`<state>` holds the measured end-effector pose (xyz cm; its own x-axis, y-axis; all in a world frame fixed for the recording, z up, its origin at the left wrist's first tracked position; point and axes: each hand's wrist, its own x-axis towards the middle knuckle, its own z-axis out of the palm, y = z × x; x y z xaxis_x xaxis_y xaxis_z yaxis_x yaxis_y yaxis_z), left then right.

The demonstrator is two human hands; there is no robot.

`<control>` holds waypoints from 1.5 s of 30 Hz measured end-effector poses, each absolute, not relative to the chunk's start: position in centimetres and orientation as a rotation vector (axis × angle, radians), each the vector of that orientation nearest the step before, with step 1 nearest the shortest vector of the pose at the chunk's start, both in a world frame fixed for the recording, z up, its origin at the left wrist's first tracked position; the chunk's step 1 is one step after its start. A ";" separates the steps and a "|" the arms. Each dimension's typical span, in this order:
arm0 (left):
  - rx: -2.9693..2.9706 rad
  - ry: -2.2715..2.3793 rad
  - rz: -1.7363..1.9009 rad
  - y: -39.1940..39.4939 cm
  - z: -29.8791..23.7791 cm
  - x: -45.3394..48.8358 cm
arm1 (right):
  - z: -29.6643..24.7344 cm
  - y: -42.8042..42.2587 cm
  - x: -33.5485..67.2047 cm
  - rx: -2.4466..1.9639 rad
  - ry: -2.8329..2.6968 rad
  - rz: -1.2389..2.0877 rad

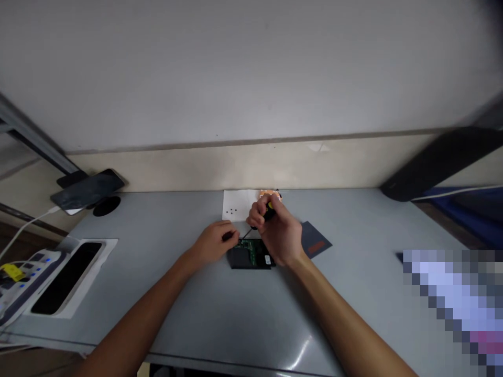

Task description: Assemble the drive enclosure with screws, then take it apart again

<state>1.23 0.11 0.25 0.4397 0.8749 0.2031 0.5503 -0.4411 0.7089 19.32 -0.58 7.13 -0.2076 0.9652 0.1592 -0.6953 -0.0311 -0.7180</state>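
Note:
A small black device with a green circuit board [251, 255] lies on the grey table [204, 314] in front of me. My right hand [277, 233] is closed around a screwdriver with a black and yellow handle [269, 210], its thin shaft slanting down to the board's upper left corner. My left hand [214, 242] rests at the device's left edge, fingers curled and pinching near the screwdriver tip; what they grip is too small to make out. A white sheet of paper [238, 204] with a few tiny dark screws on it lies just behind my hands.
A dark grey cover with a red label [314, 241] lies right of the device. A phone [88, 189] leans at the back left above a round black disc [106, 206]. A white tray with a black inset [65, 277] and a power strip [23, 272] sit at the left edge.

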 end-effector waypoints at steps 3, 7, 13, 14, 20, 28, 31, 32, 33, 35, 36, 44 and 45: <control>2.139 1.185 0.754 0.1 0.3 1.2 | 7.1 -0.6 19.2 -0.413 -0.783 1.608; 2.139 1.188 0.746 0.2 0.2 1.3 | 7.2 -0.6 19.1 -0.439 -0.778 1.624; 2.134 1.179 0.761 0.2 0.2 1.3 | 7.3 -0.5 19.4 -0.440 -0.771 1.623; 2.133 1.175 0.761 0.2 0.2 1.2 | 7.2 -0.5 19.4 -0.428 -0.769 1.623; 2.123 1.176 0.744 0.1 0.2 1.2 | 6.8 -0.7 19.0 -0.385 -0.781 1.639; 2.138 1.184 0.743 0.2 0.1 1.1 | 7.0 -0.7 19.0 -0.426 -0.826 1.628; 2.151 1.186 0.742 0.2 0.2 1.1 | 6.8 -0.6 19.0 -0.429 -0.816 1.607; 2.156 1.184 0.743 0.2 0.2 1.1 | 6.8 -0.6 19.0 -0.430 -0.811 1.603; 2.160 1.182 0.742 0.2 0.2 1.2 | 6.8 -0.5 18.9 -0.429 -0.805 1.601; 2.162 1.187 0.742 0.2 0.2 1.2 | 6.7 -0.5 18.9 -0.423 -0.797 1.607; 2.161 1.189 0.742 0.2 0.2 1.2 | 6.7 -0.5 18.9 -0.419 -0.799 1.612; 2.165 1.210 0.727 0.1 0.3 1.3 | 6.7 -0.6 18.9 -0.423 -0.826 1.592; 2.163 1.211 0.728 0.2 0.2 1.3 | 6.7 -0.6 18.9 -0.425 -0.830 1.589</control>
